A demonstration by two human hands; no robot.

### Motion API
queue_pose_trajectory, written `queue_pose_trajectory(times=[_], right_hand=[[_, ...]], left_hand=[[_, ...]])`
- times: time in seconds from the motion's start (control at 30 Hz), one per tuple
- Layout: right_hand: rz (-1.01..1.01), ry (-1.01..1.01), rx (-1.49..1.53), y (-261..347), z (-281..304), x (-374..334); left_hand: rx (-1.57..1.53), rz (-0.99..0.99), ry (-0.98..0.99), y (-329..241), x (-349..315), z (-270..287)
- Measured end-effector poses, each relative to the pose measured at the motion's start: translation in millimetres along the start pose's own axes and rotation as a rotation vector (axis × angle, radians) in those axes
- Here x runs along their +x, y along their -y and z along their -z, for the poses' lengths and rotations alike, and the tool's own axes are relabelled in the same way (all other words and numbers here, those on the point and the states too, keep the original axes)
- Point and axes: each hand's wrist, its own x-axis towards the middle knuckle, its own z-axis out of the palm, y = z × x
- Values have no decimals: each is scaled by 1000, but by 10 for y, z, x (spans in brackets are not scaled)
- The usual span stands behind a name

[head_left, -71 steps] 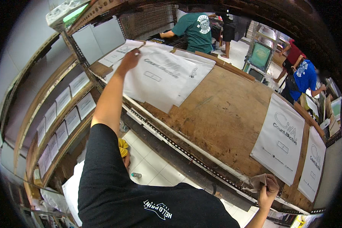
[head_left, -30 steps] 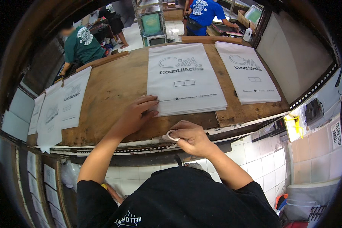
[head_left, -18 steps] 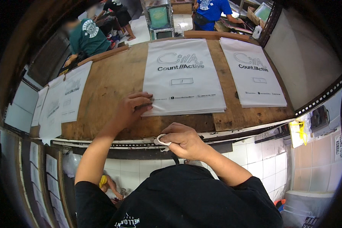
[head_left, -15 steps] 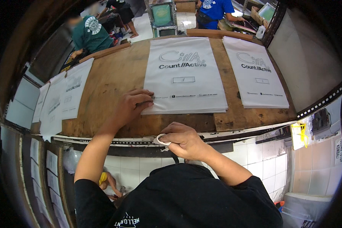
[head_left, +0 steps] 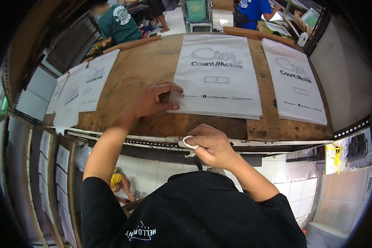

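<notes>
Left fingers [head_left: 169, 86]: touching white sheets [head_left: 231, 89] | right fingers [head_left: 207, 130]: gripping pale cloth [head_left: 185, 143]

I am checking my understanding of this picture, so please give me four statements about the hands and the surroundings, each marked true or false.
1. The left hand touches the middle white sheets near their lower left corner. True.
2. Only one hand touches something. False: the right hand holds a pale cloth.
3. The middle white sheets lie on a brown wooden tabletop. True.
4. Nobody else is visible. False: someone in a green shirt is at upper left.
</notes>
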Motion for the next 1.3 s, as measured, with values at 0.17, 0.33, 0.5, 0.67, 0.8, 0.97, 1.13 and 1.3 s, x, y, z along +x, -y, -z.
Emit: queue_pose_trajectory(times=[0.17, 0.33, 0.5, 0.67, 0.8, 0.97, 1.13, 1.3], right_hand=[[-16, -40, 13, 40, -17, 7], [-19, -34, -30, 42, -25, 10], [-52, -35, -34, 41, -28, 6], [-64, -35, -40, 79, -28, 34], [-134, 0, -48, 78, -17, 8], [-132, -2, -86, 79, -36, 17], [-124, -15, -111, 98, -39, 32], [-158, -29, -116, 102, -62, 30]], left_hand=[[-67, -103, 32, 166, -36, -8], [-139, -95, -7, 281, -25, -87], [-112, -59, -50, 219, 25, -101], [-91, -21, -73, 144, 44, -50], [-122, 8, -58, 199, 41, -52], [-183, 12, -38, 301, 47, -53], [-189, 82, -87, 274, 43, -66], [-96, 172, -260, 220, 12, 113]])
